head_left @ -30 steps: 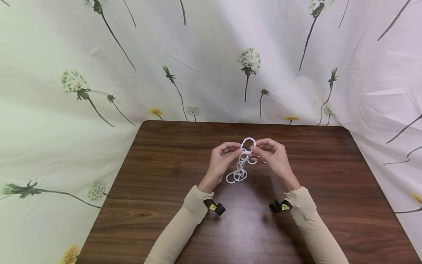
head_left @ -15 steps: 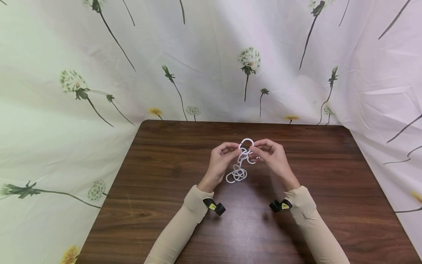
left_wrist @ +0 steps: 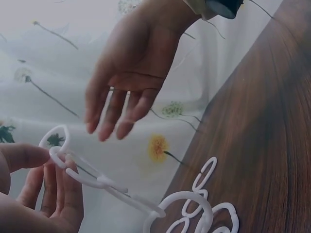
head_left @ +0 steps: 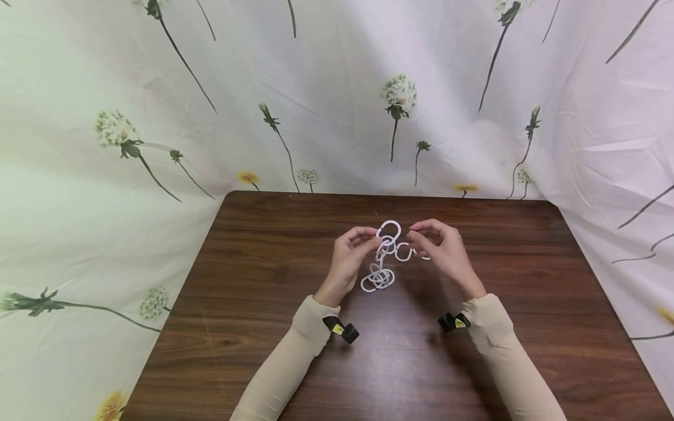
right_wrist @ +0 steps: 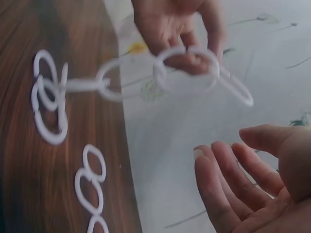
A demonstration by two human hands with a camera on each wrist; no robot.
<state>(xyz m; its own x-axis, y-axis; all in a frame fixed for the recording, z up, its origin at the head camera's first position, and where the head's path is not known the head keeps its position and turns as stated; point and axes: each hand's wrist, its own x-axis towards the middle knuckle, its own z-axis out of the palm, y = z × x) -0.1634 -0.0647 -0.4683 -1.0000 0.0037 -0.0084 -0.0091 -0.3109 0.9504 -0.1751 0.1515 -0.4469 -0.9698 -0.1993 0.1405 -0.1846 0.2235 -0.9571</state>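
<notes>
Sleeves: beige sleeves (head_left: 295, 356) come in from the near edge, each wrist carrying a small black camera.
Bench: dark wood bench (head_left: 263, 351); the near half carries only the forearms.
Chain tail: the low end of the white ring chain (head_left: 378, 279) lies in a small heap on the bench between the hands; the upper links rise from it to the left hand.
Left hand: the left hand (head_left: 348, 257) pinches the top ring between thumb and fingertips, so the chain hangs slack from that one grip. In the left wrist view the pinched ring (left_wrist: 55, 141) sits at the fingertips.
Right hand: the right hand (head_left: 441, 248) is empty, fingers loosely spread, palm turned to the chain, near it but not touching.
Loose links: a short run of links (head_left: 409, 252) lies on the bench just below the right hand, apart from the main chain; the right wrist view shows them (right_wrist: 91, 187) flat beside the heap.
Risk, slip: one light pinch bears the whole chain; a slack grip could drop it onto the heap and tangle it.
Risk, snag: a reach by the right hand could catch a hanging link and drag the tail across the bench.
Risk, scatter: a sweep of the right hand could knock the loose links toward the far edge.
Backdrop: flowered cloth (head_left: 326, 93) hangs behind the bench.
</notes>
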